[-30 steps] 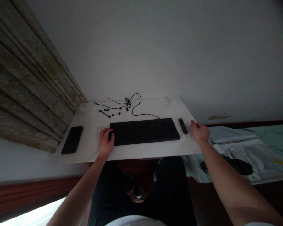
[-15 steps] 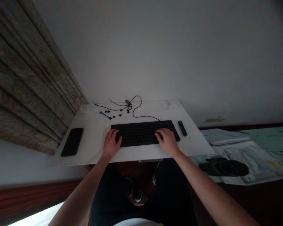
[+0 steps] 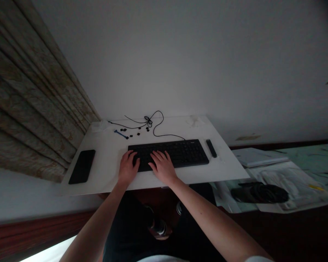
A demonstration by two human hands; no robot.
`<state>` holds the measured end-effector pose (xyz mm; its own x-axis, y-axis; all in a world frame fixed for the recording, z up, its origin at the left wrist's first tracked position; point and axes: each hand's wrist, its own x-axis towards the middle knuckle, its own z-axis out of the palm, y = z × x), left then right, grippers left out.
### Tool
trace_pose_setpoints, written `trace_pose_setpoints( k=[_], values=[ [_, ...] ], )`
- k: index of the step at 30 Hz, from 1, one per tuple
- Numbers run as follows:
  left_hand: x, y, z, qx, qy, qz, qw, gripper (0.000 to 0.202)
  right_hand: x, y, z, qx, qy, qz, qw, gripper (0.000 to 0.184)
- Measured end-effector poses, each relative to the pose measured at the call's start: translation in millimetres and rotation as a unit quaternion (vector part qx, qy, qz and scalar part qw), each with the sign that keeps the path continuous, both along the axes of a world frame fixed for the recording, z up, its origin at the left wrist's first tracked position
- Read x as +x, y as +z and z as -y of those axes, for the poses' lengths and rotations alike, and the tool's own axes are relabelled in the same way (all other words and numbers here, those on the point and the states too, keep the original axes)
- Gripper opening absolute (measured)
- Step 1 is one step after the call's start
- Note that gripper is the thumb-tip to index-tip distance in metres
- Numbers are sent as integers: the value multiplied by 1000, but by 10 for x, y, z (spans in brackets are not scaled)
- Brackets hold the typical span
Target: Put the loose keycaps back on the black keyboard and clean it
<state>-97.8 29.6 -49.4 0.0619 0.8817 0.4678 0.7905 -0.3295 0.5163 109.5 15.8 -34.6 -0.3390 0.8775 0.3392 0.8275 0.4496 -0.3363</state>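
A black corded keyboard (image 3: 184,153) lies on the white table (image 3: 109,160). My left hand (image 3: 128,167) rests over its left end, fingers spread on the keys. Over the middle of the keys lies my right hand (image 3: 163,166), fingers apart and holding nothing. From the keyboard's back edge a black cable (image 3: 161,123) runs to a tied bundle near the wall. Behind the keyboard are several loose black keycaps (image 3: 138,134) and a small blue tool (image 3: 120,134). Part of the keyboard is hidden under both hands.
A black phone-like slab (image 3: 82,166) lies at the table's left side. Right of the keyboard is a small black bar-shaped object (image 3: 211,148). A patterned curtain (image 3: 35,91) hangs at the left. A black folded item (image 3: 259,193) and papers (image 3: 258,157) lie on a lower surface at right.
My right hand has moved left along the keyboard, from its right part to the middle, uncovering the right-hand keys. My left hand has stayed at the left end.
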Motion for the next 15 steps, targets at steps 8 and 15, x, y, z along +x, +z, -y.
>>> trace_pose_setpoints(
  k=[8, 15],
  values=[
    [20, 16, 22, -4, -16, 5, 1000, 31, 1, 2, -4, -11, 0, -3, 1000, 46],
    [-38, 52, 4, -9, 12, 85, 996, 27, 72, -30, -26, 2, 6, -31, 1000, 42]
  ],
)
